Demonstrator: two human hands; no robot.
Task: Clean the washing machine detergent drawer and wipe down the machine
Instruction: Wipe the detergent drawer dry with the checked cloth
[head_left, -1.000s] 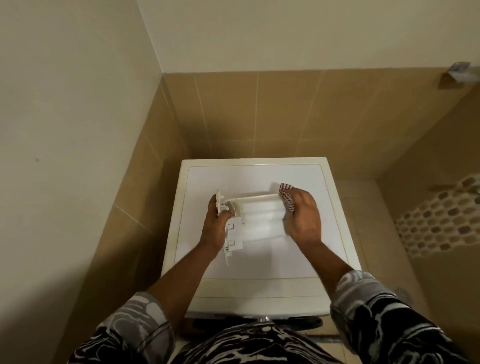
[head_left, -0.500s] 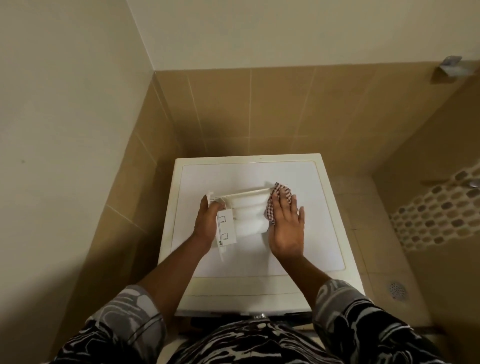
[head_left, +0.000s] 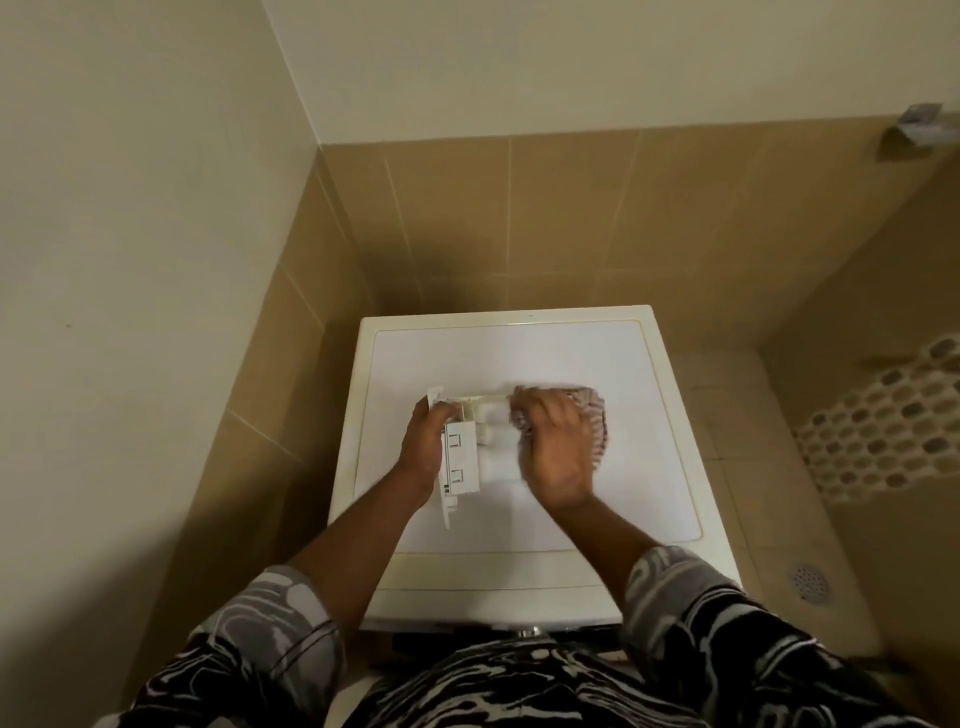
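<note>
Atop the washing machine (head_left: 519, 353), left hand (head_left: 423, 447) is gripping the drawer (head_left: 460, 457); right hand (head_left: 553, 452), clutching a cloth (head_left: 595, 421), is hiding half of it; a drain (head_left: 810, 582) is lying beside the machine.

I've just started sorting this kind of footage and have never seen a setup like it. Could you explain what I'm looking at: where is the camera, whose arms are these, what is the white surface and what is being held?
There is no robot here. A person wears one wide-angle camera on their head, and it looks forward and down, so the two arms coming up from the bottom edge are their own. The white surface is the top of a washing machine standing in a tiled corner, with a floor drain to its right. On the machine's top lies the detergent drawer, taken out of the machine. The left hand grips the drawer at its front-panel end. The right hand holds a checked cloth against the drawer's other end, apparently wiping it; that part of the picture is blurred.
</note>
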